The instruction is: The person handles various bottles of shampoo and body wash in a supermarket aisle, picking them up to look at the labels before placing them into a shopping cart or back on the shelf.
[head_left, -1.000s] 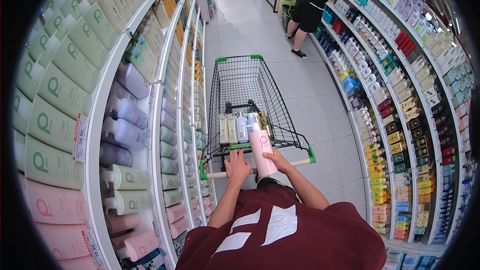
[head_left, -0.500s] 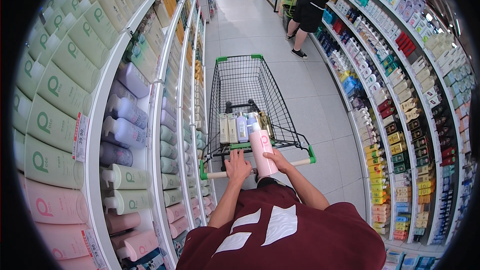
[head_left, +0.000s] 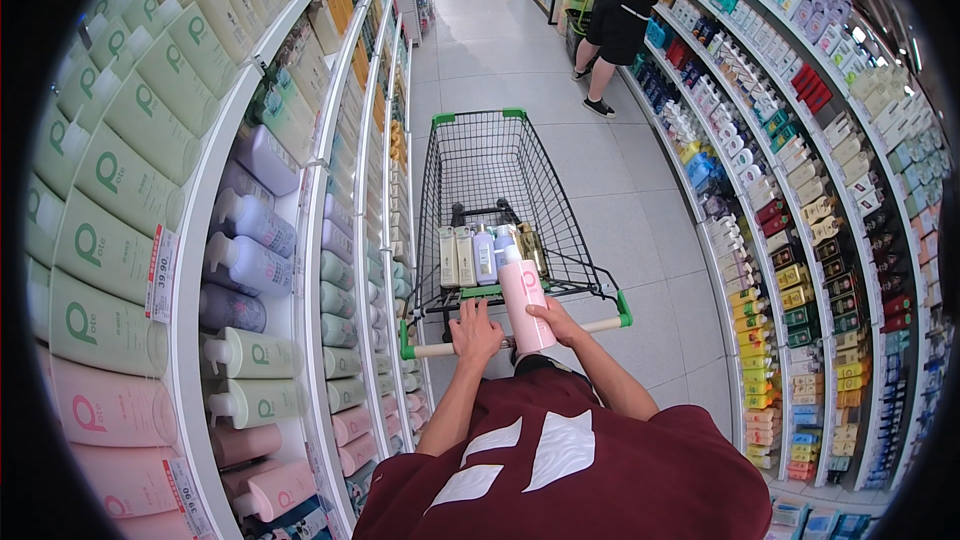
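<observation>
My right hand (head_left: 558, 325) is wrapped round a pink pump bottle (head_left: 524, 300), held above the handle end of the shopping cart. The bottle stands nearly upright, its top leaning slightly left. On the pale handle bar (head_left: 434, 350) lies my left hand (head_left: 475, 333), its fingers stretched forward and partly spread. The wire shopping cart (head_left: 571, 215) has a black mesh basket and green corners. In its near end stand pale boxes (head_left: 456, 258), a lavender bottle (head_left: 484, 256) and a dark gold item (head_left: 533, 252); the pink bottle partly hides others.
A shelf (head_left: 190, 210) of green, lavender and pink bottles runs close along my left. The right shelf (head_left: 745, 150) holds rows of bottles and packs. Ahead on the right, a person in black (head_left: 622, 15) stands by that shelf near a basket. Grey tiled floor (head_left: 590, 155) runs between.
</observation>
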`<act>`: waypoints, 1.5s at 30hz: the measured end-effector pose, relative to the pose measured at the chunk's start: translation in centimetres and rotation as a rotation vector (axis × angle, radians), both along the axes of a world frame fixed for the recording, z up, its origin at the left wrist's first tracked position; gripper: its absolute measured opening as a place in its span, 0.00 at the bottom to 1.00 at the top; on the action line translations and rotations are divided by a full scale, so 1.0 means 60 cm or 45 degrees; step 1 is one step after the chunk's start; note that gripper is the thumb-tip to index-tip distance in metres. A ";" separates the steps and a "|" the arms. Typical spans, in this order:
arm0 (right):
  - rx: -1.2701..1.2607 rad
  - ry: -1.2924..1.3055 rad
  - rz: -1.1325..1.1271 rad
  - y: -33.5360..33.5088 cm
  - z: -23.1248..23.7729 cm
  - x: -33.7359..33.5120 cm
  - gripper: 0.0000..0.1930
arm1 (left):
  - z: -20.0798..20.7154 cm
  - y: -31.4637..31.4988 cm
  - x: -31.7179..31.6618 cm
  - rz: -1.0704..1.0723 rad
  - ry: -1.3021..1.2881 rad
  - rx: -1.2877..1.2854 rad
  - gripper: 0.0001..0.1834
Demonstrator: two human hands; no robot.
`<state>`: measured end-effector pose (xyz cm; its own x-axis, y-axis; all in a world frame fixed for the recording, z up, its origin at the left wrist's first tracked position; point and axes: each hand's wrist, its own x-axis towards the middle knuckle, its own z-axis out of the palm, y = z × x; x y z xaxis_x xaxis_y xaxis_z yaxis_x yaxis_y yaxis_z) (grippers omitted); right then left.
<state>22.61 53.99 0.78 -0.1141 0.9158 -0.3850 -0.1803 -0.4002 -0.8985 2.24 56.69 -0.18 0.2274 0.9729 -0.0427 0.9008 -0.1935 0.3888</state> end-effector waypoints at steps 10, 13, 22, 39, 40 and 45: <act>-0.008 0.004 -0.015 0.000 0.002 0.000 0.29 | 0.004 0.002 0.001 -0.005 0.015 -0.028 0.30; -0.009 -0.009 -0.006 -0.001 0.004 0.000 0.29 | 0.003 0.001 0.001 -0.002 0.020 -0.018 0.30; 0.000 -0.010 -0.001 0.000 0.000 0.001 0.30 | 0.004 0.002 0.001 -0.004 0.004 -0.030 0.30; 0.001 -0.022 -0.018 -0.001 0.009 -0.001 0.28 | 0.008 0.001 0.001 -0.007 -0.003 -0.025 0.29; 0.007 -0.021 -0.020 -0.001 0.008 -0.001 0.28 | 0.008 0.001 0.001 -0.005 -0.002 -0.032 0.29; -0.005 -0.011 -0.021 -0.001 0.005 -0.001 0.28 | 0.008 0.001 0.000 -0.003 -0.001 -0.037 0.30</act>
